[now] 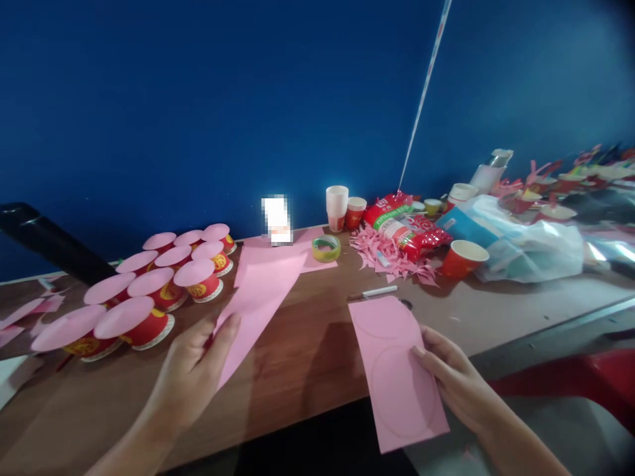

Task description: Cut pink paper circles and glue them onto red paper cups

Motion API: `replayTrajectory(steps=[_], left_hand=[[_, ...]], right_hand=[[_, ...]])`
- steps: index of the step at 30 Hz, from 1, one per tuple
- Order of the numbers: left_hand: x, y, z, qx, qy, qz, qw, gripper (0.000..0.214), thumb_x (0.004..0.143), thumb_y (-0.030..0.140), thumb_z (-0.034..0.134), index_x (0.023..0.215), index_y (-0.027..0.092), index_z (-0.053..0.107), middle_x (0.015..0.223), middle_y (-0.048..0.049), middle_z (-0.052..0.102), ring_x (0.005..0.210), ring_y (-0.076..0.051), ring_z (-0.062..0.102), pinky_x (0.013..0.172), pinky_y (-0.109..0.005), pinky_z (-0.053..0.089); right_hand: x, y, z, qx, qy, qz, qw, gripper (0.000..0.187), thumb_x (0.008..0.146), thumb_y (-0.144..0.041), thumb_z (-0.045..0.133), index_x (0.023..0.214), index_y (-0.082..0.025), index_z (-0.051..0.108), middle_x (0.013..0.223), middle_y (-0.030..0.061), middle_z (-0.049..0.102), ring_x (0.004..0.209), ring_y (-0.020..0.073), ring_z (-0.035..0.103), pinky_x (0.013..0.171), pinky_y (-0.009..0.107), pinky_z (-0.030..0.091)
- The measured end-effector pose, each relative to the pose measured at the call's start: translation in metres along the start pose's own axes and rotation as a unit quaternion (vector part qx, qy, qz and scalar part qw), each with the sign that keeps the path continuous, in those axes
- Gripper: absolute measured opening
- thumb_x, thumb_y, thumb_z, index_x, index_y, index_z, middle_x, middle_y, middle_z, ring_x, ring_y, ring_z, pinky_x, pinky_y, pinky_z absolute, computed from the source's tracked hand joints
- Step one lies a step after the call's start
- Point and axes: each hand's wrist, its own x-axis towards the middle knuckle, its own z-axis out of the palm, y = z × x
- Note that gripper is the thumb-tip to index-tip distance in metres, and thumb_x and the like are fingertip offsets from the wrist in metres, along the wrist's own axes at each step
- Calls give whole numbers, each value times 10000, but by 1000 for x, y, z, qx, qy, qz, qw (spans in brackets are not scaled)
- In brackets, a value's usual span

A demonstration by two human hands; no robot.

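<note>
Low in the frame, the left hand (191, 373) pinched a pink strip (265, 284), the right hand (456, 373) a circle-marked sheet (399, 380); seemingly a sorting step, next needing one hand freed.

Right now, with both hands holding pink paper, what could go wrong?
The left hand is near red-and-gold paper cups topped with pink paper discs; a sideways swing might topple some. The right hand grips a pink rectangular paper strip by one edge, so it might crease.
</note>
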Motion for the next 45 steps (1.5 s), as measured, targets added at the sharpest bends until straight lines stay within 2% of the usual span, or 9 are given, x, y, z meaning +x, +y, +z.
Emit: replayTrajectory(steps=[4, 10, 17, 24, 29, 34, 39, 42, 45], left_hand=[[51, 42, 60, 1, 53, 212, 976, 313, 833, 172, 506, 1132, 213, 590, 1033, -21, 672, 904, -160, 625, 809, -257, 496], [116, 61, 194, -43, -67, 407, 910, 386, 886, 148, 383, 1256, 222, 466, 1233, -42, 569, 1154, -138, 495, 958, -329, 423], [133, 46, 287, 212, -249, 396, 858, 689, 745, 278, 629, 1352, 202, 313, 1418, -140, 328, 1318, -287, 247, 1036, -503, 233], [87, 22, 225, 35, -236, 301, 923, 488, 772, 175, 560, 1251, 212, 480, 1275, -115, 513, 1229, -251, 400, 1047, -403, 231], [37, 9, 158, -79, -191, 92, 974, 145, 765, 278, 577, 836, 246, 699, 877, -58, 686, 851, -217, 613, 828, -309, 437], [-9, 18, 118, -261, -256, -149, 919, 275, 761, 422, 561, 691, 186, 684, 698, -41, 674, 713, -208, 592, 664, -280, 458], [-32, 7, 101, -356, -214, -251, 874, 269, 756, 394, 601, 875, 164, 676, 814, -46, 679, 756, -185, 590, 724, -283, 447], [-36, -7, 89, -377, -195, -273, 863, 264, 771, 352, 600, 947, 166, 665, 860, -58, 682, 794, -185, 599, 771, -302, 447], [-33, -17, 74, -378, -168, -265, 871, 259, 770, 333, 604, 953, 160, 667, 893, -68, 682, 833, -189, 598, 796, -309, 448]], right_hand=[[-14, -3, -9, -6, 17, 6, 1000, 286, 789, -325, 617, 1060, -239, 592, 1027, 69, 654, 848, 171, 619, 697, 234, 501], [-34, -5, -23, -64, 38, 12, 997, 345, 775, -375, 614, 1085, -224, 590, 1007, 91, 661, 863, 215, 621, 690, 273, 514], [-44, 4, -41, -82, 53, 28, 995, 400, 767, -389, 613, 1129, -221, 575, 1052, 112, 652, 904, 257, 625, 737, 339, 523], [-32, 0, -48, -39, 72, 8, 997, 380, 770, -367, 615, 1129, -253, 565, 1108, 96, 630, 927, 252, 614, 778, 341, 508], [-11, -4, -24, -30, 49, -41, 997, 309, 793, -339, 602, 1084, -240, 572, 1053, 81, 641, 896, 204, 600, 747, 280, 493], [7, 2, 16, -93, 3, -93, 991, 313, 793, -333, 607, 1082, -220, 567, 963, 56, 648, 806, 169, 584, 710, 252, 473], [12, 10, 51, -177, -72, -113, 975, 277, 844, -346, 522, 1070, -191, 567, 890, 41, 649, 768, 158, 573, 667, 239, 455], [19, 6, 47, -311, -93, -138, 936, 295, 861, -358, 475, 1085, -186, 563, 901, 56, 646, 775, 175, 585, 680, 267, 463], [36, -3, 21, -547, -5, -230, 805, 293, 820, -323, 517, 1072, -191, 582, 979, 90, 627, 896, 234, 569, 802, 357, 443]])
